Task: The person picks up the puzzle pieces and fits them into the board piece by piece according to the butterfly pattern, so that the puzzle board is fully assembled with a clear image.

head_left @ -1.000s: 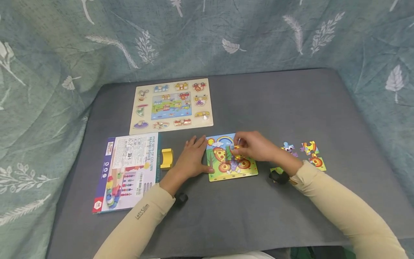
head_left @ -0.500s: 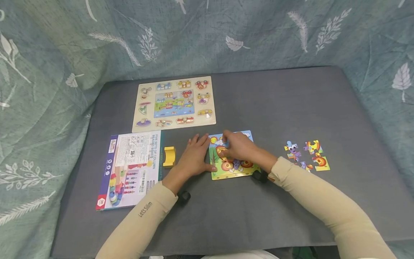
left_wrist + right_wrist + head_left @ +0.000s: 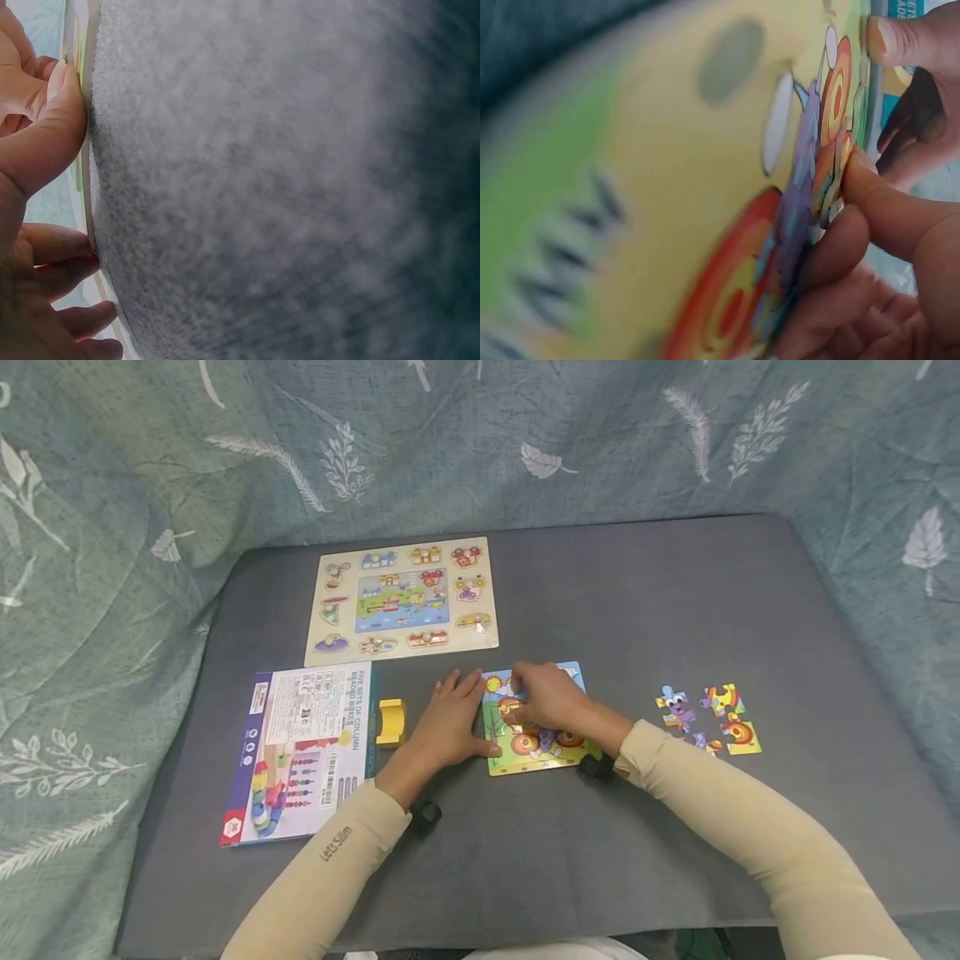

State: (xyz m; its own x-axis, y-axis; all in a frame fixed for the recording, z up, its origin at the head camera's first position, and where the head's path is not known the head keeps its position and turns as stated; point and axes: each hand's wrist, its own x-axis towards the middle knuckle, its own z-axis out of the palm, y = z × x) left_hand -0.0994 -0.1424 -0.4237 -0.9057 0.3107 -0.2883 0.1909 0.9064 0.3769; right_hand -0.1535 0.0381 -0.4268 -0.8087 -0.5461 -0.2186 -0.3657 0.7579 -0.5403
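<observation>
A butterfly jigsaw board lies on the grey table in front of the person. My left hand rests along its left edge, fingers spread and thumb at the near corner. Over the middle of the board, my right hand pinches a puzzle piece between thumb and fingers, down at the picture's surface. The hand hides much of that piece in the head view. In the right wrist view, the piece sits slightly raised next to the purple butterfly body.
Several loose puzzle pieces lie to the right. On the left stand a yellow block and a flat toy box. A wooden peg puzzle lies behind, near the back curtain.
My right hand has moved left across the board with the puzzle piece, then stayed nearly still over the left-centre part. The left hand has kept its place at the board's edge.
</observation>
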